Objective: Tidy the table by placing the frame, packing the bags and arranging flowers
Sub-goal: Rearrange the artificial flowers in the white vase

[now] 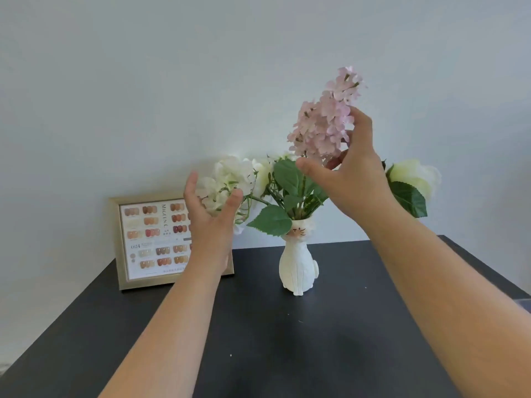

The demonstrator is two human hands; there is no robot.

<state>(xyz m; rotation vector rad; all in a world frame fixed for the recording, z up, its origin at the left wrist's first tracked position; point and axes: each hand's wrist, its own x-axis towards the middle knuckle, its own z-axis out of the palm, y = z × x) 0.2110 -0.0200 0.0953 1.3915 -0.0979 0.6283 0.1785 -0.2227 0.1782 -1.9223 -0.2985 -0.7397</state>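
The pink spray (324,122) stands tall in the cat vase (298,262), its blossoms against the fingers of the right hand (349,173). That hand is spread, thumb out to the left below the blossoms, fingers curved behind them; whether it pinches the stem cannot be told. Below the right hand, green leaves (287,179) fan out from the vase mouth. The vase stands upright on the dark desk (258,340), between the two forearms and below the right hand.

The left hand (211,208) is open, fingers and thumb apart, cupped just in front of a white bloom (230,173) that leans out of the vase to the left; contact cannot be told. A second white bloom (413,173) with a large leaf shows to the right of the right wrist.

Behind the left hand and wrist, the frame (149,239) stands upright at the back of the desk against the wall (172,81), showing a chart of nail colours; the hand hides its right part.
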